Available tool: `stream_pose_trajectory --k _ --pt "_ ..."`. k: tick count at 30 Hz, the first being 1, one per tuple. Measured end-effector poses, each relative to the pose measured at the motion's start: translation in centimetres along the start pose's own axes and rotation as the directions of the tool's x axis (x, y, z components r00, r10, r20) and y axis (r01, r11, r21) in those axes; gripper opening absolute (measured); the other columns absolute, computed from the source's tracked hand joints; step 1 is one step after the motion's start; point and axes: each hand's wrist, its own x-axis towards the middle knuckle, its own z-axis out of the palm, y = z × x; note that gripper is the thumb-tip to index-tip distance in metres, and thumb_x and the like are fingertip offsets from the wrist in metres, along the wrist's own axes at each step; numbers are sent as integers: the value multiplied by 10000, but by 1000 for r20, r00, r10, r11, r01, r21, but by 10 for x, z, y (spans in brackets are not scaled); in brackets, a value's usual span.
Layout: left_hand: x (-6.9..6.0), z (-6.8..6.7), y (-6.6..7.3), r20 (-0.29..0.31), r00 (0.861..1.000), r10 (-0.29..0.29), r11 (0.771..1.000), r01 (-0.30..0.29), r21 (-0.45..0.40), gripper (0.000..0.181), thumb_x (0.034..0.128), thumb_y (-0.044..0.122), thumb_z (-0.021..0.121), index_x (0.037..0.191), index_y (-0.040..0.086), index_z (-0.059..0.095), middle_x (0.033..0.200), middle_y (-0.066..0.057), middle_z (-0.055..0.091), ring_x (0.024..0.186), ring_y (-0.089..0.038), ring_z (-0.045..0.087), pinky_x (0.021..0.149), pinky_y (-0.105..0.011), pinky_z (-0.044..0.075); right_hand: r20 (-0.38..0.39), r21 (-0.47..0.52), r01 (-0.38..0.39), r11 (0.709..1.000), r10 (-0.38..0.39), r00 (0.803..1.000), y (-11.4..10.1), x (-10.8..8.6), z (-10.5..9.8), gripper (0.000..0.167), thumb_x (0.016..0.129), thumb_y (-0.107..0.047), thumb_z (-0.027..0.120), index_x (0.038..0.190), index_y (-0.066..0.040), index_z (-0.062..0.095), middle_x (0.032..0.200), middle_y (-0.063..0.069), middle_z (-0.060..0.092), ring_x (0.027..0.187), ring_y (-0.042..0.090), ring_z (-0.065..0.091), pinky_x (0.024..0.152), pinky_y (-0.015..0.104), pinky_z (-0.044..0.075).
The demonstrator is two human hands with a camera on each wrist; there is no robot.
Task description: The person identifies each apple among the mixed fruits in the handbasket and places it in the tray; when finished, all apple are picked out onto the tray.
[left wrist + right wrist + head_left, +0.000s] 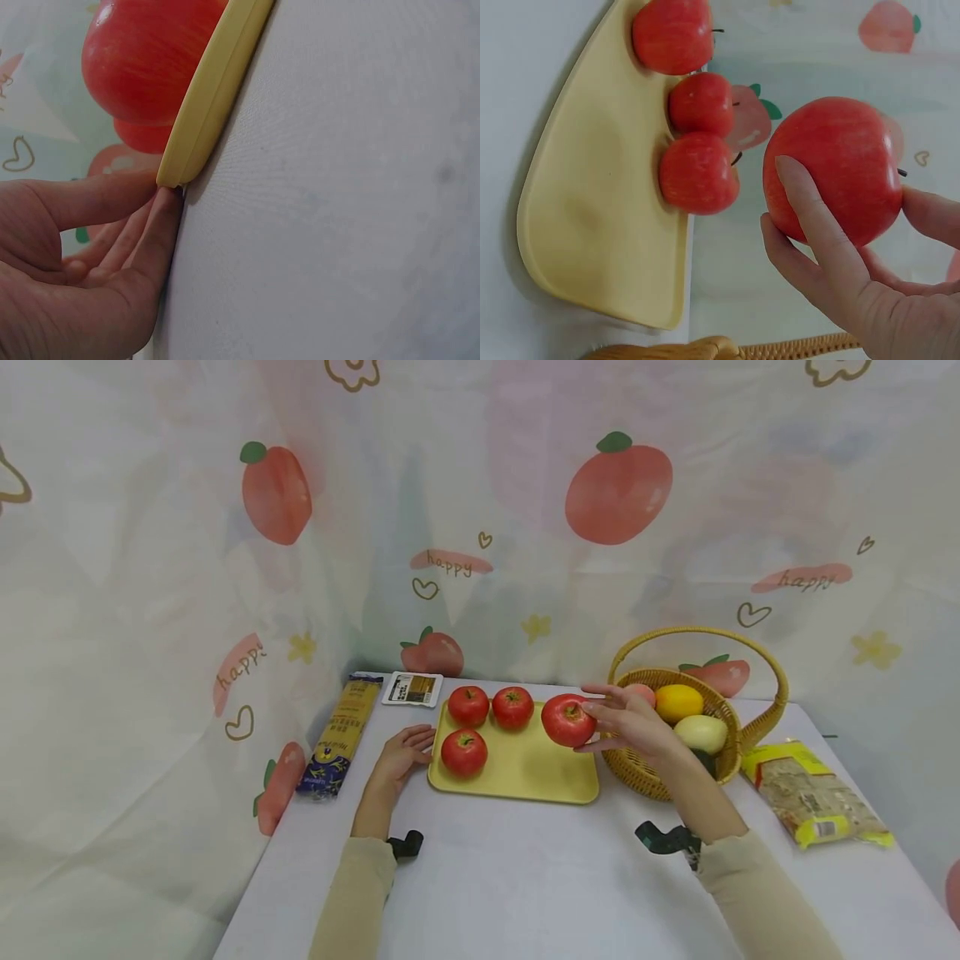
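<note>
My right hand (633,727) grips a red apple (836,169) with curled fingers, holding it above the right part of the yellow tray (525,777). Three more red apples lie on that tray: one at the back left (468,706), one beside it (513,707), and one in front at the left (464,753). At the tray's left edge is my left hand (401,758). In the left wrist view, its thumb and fingertips (166,202) pinch the tray's rim.
Right of the tray stands a wicker basket (637,777) with a tall handle, holding a yellow lemon (679,702), a pale green fruit (702,733) and others. A yellow food bag (817,793) lies farther right. At left are a long noodle packet (341,735) and a small white packet (412,689).
</note>
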Motion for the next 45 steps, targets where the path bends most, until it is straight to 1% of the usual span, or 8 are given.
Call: stream_pose_trajectory --k 7,14,21,27,30,35,39,45 --pt "-1 0 1 4 1000 1 1000 -1 1 683 845 -259 575 1482 -21 507 1494 -231 558 1410 -321 528 1146 -456 457 13 42 -17 999 16 1000 4 10 12 600 1077 -140 565 1588 7 288 1548 275 375 1138 345 677 922 681 533" --pt "-3 0 2 5 1000 -1 1000 1 5 676 854 -254 568 1483 -14 508 1495 -223 559 1411 -321 526 1153 -461 449 30 28 -33 999 32 999 9 17 25 598 1079 -156 561 1587 15 294 1555 296 381 1163 362 667 892 638 570" --pt "-4 0 3 -3 1000 -3 1000 3 19 678 850 -241 584 1481 -3 513 1492 -210 568 1410 -314 530 1145 -454 456 42 47 -53 997 51 998 14 25 40 608 1077 -151 563 1593 20 290 1540 303 393 1134 360 683 941 694 507" --pt "-2 -1 0 -6 1000 1 1000 0 15 677 848 -241 581 1480 -5 516 1488 -213 571 1407 -320 532 1142 -452 460 36 58 -80 995 78 996 21 33 54 635 1069 -160 584 1595 28 283 1501 290 416 1135 401 665 907 667 550" --pt "0 -1 -1 -11 1000 6 1000 -6 18 677 848 -239 579 1481 -7 515 1485 -214 574 1403 -322 536 1134 -444 468 35 65 -87 994 85 996 26 36 60 629 1065 -157 593 1589 30 299 1490 291 436 1114 406 676 902 668 553" --pt "1 0 -1 -17 1000 11 1000 -11 20 677 849 -239 575 1482 -6 515 1484 -213 575 1401 -323 539 1129 -436 472 56 93 -88 992 83 995 34 42 67 607 1061 -140 587 1574 44 319 1489 288 448 1071 390 685 922 698 522" --pt "0 0 0 -3 1000 8 1000 -8 6 673 853 -244 569 1480 -8 514 1489 -214 569 1407 -314 534 1140 -443 463 38 114 -113 987 110 993 42 47 72 571 1056 -135 598 1551 22 360 1472 259 467 1040 367 680 945 712 497" --pt "-2 0 2 8 1000 0 1000 0 -15 682 847 -265 550 1484 -27 500 1498 -235 552 1414 -326 523 1144 -444 456 -14 112 -132 985 135 991 46 51 78 551 1055 -144 603 1537 14 389 1487 253 464 1053 383 676 940 688 517"
